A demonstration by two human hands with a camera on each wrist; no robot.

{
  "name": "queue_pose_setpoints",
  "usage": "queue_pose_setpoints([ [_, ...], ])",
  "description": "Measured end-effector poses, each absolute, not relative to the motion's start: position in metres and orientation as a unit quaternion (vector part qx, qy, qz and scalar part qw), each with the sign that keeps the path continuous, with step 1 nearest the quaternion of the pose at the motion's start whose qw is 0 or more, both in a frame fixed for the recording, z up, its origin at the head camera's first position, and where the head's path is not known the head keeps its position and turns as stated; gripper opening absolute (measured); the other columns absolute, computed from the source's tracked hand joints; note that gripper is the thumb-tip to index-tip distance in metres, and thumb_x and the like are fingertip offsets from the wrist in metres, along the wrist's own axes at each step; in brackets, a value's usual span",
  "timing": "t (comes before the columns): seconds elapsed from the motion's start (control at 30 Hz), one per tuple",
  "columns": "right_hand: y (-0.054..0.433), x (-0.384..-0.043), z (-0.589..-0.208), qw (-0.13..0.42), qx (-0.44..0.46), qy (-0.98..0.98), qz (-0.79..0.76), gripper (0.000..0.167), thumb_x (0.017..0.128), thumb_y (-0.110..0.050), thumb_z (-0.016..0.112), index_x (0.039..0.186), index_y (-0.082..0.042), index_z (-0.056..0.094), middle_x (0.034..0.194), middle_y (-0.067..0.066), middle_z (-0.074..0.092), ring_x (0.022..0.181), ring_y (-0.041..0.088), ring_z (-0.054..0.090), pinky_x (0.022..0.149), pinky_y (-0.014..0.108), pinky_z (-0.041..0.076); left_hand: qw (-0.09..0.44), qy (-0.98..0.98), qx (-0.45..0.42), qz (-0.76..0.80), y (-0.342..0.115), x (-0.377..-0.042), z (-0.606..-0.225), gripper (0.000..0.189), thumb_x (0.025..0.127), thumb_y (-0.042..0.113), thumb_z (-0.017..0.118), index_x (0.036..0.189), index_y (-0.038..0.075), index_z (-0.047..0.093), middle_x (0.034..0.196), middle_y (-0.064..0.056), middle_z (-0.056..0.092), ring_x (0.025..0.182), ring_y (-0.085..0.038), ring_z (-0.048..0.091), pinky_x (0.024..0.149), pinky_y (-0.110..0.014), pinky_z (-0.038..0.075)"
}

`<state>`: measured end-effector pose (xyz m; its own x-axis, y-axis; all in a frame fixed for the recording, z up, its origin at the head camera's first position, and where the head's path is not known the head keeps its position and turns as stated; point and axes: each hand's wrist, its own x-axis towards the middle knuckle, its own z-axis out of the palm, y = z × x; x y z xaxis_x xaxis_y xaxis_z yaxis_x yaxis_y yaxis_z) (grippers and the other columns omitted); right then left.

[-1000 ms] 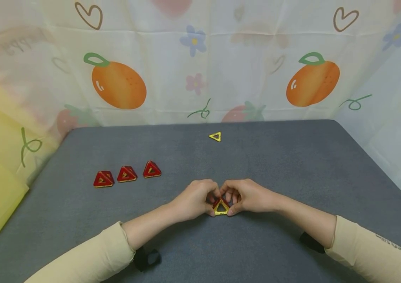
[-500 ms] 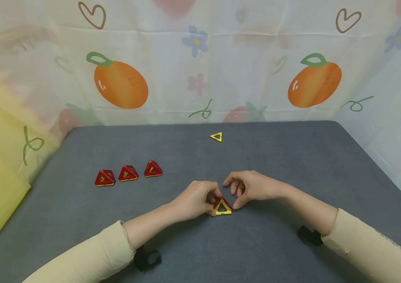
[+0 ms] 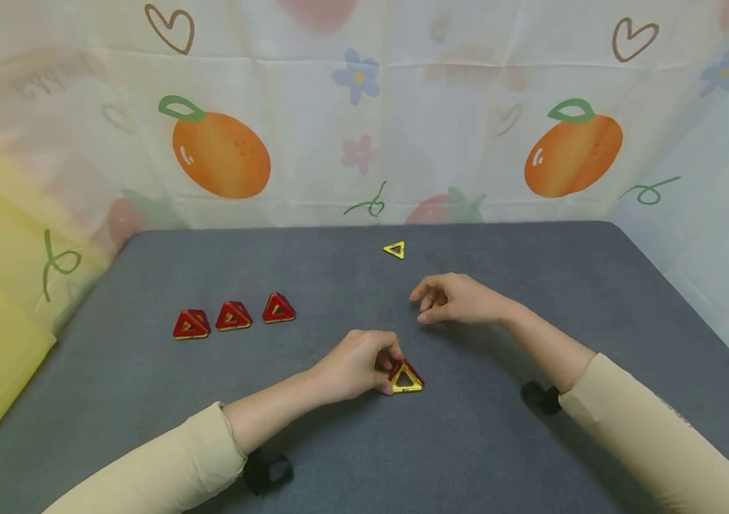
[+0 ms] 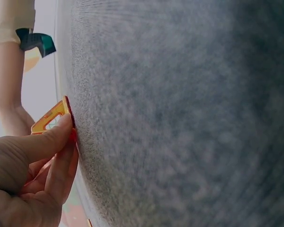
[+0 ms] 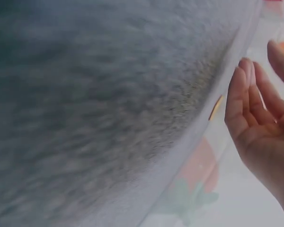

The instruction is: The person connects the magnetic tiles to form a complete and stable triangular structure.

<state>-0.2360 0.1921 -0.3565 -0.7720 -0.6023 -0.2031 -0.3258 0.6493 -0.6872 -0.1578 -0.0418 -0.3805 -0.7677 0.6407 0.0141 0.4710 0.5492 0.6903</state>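
Observation:
My left hand (image 3: 356, 363) pinches a small pyramid of triangular magnetic tiles (image 3: 407, 389) at its left side, low at the table. Its near face is an open yellow frame, with red tiles behind; the fingers hide its left part. In the left wrist view, the thumb lies against the yellow tile (image 4: 43, 121). My right hand (image 3: 463, 300) hovers over the table beyond the pyramid, fingers loosely bent and holding nothing. Farther back lies a single yellow triangular tile (image 3: 395, 250), seen edge-on in the right wrist view as a thin yellow strip (image 5: 216, 108).
To the left, a red pyramid (image 3: 191, 325), a second red pyramid (image 3: 233, 316) and a third red pyramid (image 3: 278, 309) stand in a row on the grey table (image 3: 313, 457). A fruit-patterned curtain (image 3: 428, 143) borders the table at the back and sides.
My right hand has let go of the pyramid and moved away toward the back of the table, its fingers loosening. The left hand has kept its pinch in nearly the same spot.

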Motion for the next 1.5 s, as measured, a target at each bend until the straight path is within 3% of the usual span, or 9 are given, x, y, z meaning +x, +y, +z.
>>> queue_pose_setpoints([
  [0.33,0.181,-0.267,-0.354,0.116,-0.185,0.920,-0.326,0.038,0.097,-0.022,0.064,0.131,-0.005,0.058,0.111,0.012,0.067,0.094,0.025,0.066,0.077,0.032,0.054,0.127,0.870,0.319,0.353,-0.040,-0.158,-0.380,0.032,0.069,0.003,0.088,0.092,0.008,0.067,0.093,-0.006,0.072,0.080,-0.013,0.067,0.068,-0.021,0.053],
  [0.67,0.168,-0.310,-0.364,0.109,-0.125,0.937,-0.307,0.047,0.099,-0.023,0.060,0.140,-0.004,0.047,0.116,0.017,0.063,0.090,0.027,0.065,0.080,0.037,0.054,0.134,0.871,0.319,0.350,-0.041,-0.158,-0.379,0.032,0.070,0.004,0.087,0.094,0.008,0.067,0.096,-0.007,0.072,0.083,-0.014,0.067,0.070,-0.023,0.055],
  [1.1,0.150,-0.326,-0.365,0.133,-0.104,0.940,-0.296,0.053,0.100,-0.025,0.058,0.146,-0.005,0.040,0.134,0.022,0.055,0.121,0.037,0.055,0.100,0.048,0.048,0.130,0.872,0.315,0.351,-0.043,-0.158,-0.380,0.034,0.069,0.004,0.088,0.094,0.009,0.066,0.095,-0.007,0.072,0.082,-0.013,0.068,0.069,-0.022,0.055],
  [1.5,0.148,-0.330,-0.376,0.124,-0.106,0.948,-0.274,0.059,0.100,-0.026,0.058,0.152,-0.009,0.034,0.136,0.023,0.050,0.125,0.037,0.051,0.102,0.049,0.045,0.126,0.873,0.317,0.348,-0.042,-0.158,-0.382,0.034,0.069,0.005,0.088,0.094,0.010,0.066,0.094,-0.006,0.072,0.082,-0.013,0.067,0.069,-0.022,0.055],
])
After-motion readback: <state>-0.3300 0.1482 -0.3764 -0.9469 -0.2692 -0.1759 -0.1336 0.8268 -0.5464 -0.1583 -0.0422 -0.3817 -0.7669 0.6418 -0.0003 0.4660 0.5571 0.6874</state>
